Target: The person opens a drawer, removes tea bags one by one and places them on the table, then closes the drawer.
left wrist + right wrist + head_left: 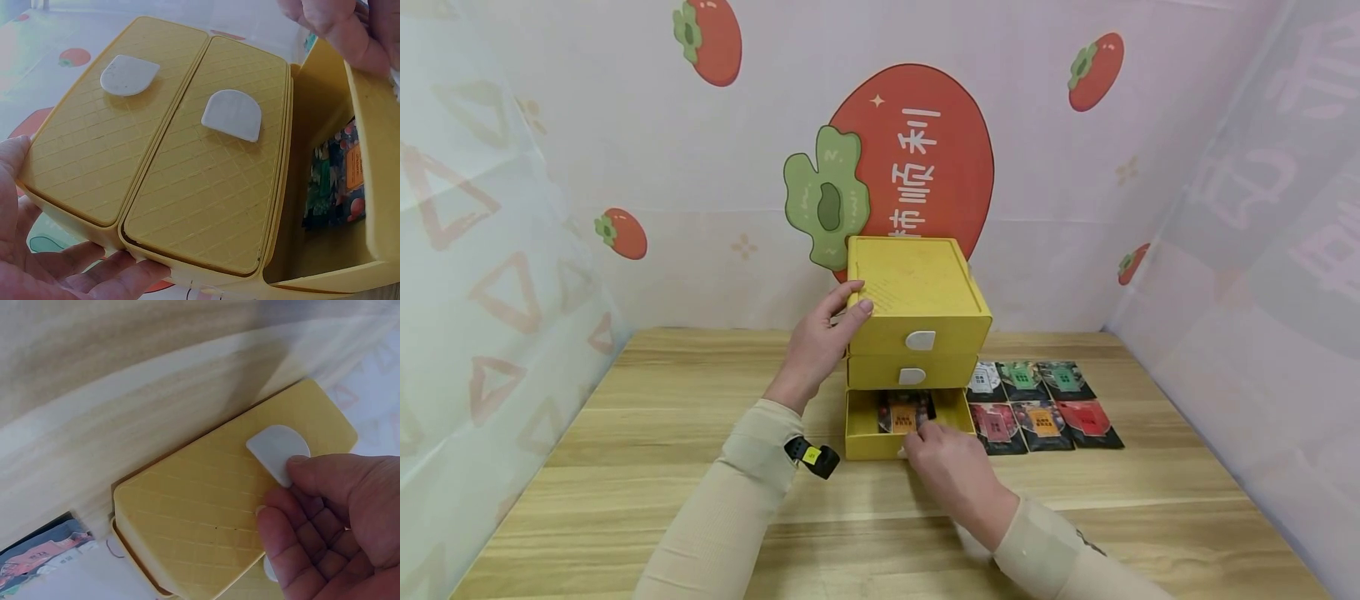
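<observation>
A yellow drawer cabinet [917,279] stands on the table, its upper two drawers closed and the bottom drawer [862,446] pulled out. Inside that drawer lies a dark packet with an orange label [901,414]. My left hand [820,342] rests on the cabinet's left side, fingers spread along the wall and thumb by the top front edge. At the bottom drawer's front, my right hand [951,471] pinches its white handle [278,450], thumb at the handle's edge and fingers curled beside it. White tabs [231,115] also mark the closed drawers.
Several dark packets with coloured labels [1043,421] lie in two rows on the wooden table [700,417], right of the cabinet. Behind it hangs a backdrop [760,158] printed with red persimmons. Pale printed sheets line both sides.
</observation>
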A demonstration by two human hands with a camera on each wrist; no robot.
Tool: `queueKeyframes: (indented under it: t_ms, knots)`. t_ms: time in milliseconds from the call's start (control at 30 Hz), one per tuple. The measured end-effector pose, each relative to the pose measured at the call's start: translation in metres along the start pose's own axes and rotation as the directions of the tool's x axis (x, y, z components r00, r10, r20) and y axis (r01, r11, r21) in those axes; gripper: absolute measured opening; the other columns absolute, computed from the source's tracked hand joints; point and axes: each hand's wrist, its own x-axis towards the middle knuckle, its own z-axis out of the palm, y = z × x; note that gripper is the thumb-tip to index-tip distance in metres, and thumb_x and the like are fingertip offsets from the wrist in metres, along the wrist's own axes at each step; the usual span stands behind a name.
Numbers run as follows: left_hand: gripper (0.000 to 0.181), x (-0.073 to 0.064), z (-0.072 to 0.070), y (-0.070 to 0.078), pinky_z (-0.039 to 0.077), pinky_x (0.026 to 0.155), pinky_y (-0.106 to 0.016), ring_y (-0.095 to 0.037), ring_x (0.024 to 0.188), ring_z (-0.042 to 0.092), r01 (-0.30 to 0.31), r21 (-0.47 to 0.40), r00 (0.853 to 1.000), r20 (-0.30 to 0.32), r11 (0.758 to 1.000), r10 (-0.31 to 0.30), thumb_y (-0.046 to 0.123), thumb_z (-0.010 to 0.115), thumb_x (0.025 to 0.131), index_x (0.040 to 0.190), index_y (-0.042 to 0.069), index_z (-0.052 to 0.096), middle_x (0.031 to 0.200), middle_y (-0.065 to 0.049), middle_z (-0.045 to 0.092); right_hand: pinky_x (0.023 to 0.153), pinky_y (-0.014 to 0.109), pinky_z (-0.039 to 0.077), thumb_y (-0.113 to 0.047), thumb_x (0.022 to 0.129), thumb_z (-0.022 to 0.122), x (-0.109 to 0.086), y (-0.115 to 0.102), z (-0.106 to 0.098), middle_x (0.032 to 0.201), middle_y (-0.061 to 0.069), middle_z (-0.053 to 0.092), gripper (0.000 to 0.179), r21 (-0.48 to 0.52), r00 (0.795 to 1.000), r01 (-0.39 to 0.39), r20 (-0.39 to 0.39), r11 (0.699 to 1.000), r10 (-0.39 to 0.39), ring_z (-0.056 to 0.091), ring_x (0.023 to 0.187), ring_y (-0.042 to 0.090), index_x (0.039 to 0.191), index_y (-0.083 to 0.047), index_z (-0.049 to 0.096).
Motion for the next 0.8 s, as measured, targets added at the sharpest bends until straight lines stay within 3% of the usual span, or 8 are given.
queueKeyframes:
  t_ms: [600,800]
  knots:
    - [0.059,-0.001,0.000,0.000,0.048,0.108,-0.054,-0.026,0.140,0.052,0.008,-0.004,1.000,-0.002,1.000,-0.008,0.067,0.059,0.098,0.151,0.042,0.053,0.159,0.000,0.048,0.043,0.029,0.045,-0.015,0.087,0.083,-0.014,-0.011,-0.015,0.070,0.001,0.060,0.021,0.014,0.999,0.042,-0.022,0.999,-0.042,0.056,0.054,0.012,0.076,-0.011,0.066]
    - [0.058,-0.001,0.000,0.001,0.049,0.108,-0.052,-0.024,0.140,0.053,0.004,-0.010,1.000,-0.001,1.000,-0.004,0.064,0.059,0.099,0.151,0.039,0.053,0.159,0.000,0.048,0.045,0.028,0.047,-0.019,0.089,0.084,-0.019,-0.013,-0.021,0.073,0.001,0.064,0.018,0.029,0.999,0.042,0.021,0.999,-0.043,0.058,0.056,0.012,0.081,-0.011,0.069]
